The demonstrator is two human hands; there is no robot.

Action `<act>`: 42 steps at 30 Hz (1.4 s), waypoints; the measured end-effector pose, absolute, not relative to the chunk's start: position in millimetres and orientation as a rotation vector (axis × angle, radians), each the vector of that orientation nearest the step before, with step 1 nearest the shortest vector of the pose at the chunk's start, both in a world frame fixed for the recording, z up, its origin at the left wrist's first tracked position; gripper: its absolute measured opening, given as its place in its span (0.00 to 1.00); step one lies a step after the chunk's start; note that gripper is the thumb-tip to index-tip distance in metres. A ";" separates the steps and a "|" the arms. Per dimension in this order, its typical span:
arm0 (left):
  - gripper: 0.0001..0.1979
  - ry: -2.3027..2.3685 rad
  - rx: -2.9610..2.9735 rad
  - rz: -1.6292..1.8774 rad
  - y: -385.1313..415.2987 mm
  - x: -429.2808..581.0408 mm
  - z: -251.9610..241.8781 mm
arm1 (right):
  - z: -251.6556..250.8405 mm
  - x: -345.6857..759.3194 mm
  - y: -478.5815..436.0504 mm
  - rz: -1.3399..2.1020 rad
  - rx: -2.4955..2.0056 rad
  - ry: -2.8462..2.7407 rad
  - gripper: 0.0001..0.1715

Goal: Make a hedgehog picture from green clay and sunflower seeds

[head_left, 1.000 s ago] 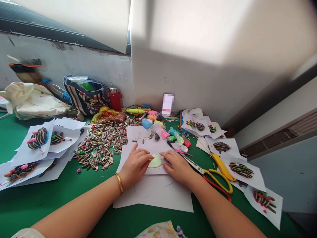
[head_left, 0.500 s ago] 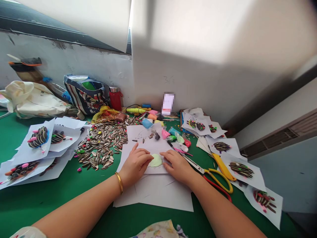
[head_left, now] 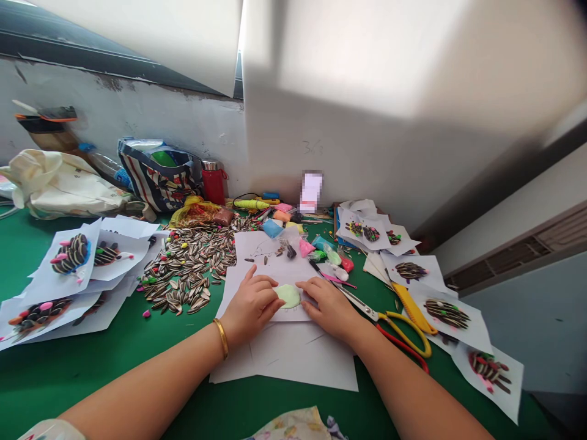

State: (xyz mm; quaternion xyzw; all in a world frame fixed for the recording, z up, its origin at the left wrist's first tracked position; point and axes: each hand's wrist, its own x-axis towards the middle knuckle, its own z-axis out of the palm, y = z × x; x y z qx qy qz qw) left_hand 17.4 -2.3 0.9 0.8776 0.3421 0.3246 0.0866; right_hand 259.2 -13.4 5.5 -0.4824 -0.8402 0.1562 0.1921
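Take the pale green clay patch [head_left: 288,297] as the clock's centre. Far out at nine, on the green tabletop [head_left: 114,366], find overlapping white sheets [head_left: 43,294] bearing sunflower-seed figures [head_left: 71,255] dotted with coloured clay. Toward ten, see a cream tote bag [head_left: 64,189], slumped, and past it a striped bag [head_left: 156,180]. Between nine and ten, closer in, find a loose heap of sunflower seeds [head_left: 192,266], with a red flask [head_left: 213,183] upright beyond at eleven. Close by at nine, see the left hand [head_left: 254,302], gold bangle [head_left: 221,339] at the wrist: fingers bent, thumb tucked near below, tips at the clay's left edge. Cannot tell a pinch there from a light touch. Find the clay patch lying flat on a white drawing sheet [head_left: 238,278], between both hands. At three, see the right hand [head_left: 330,305] curved, thumb parted from fingers, tips just beside the clay's right edge. At one, find bagged coloured clay [head_left: 323,244]; between three and four, scissors [head_left: 380,316] beside a yellow-handled knife [head_left: 413,308]. Farthest out at three, see more seed figures [head_left: 446,313] on paper.
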 end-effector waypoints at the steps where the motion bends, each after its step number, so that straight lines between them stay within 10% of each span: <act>1: 0.11 1.029 2.620 0.960 -2.2 17.5 0.7 | 5.8 259.0 -13.5 0.441 -1.354 -2.360 0.25; 16: 0.28 1.008 2.785 0.467 -8.2 20.9 -8.3 | 5.8 256.9 -14.2 0.381 -1.329 -2.422 0.19; 42: 0.29 0.954 2.802 0.457 -10.2 20.1 -6.1 | 2.1 255.1 -14.3 0.291 -1.277 -2.436 0.19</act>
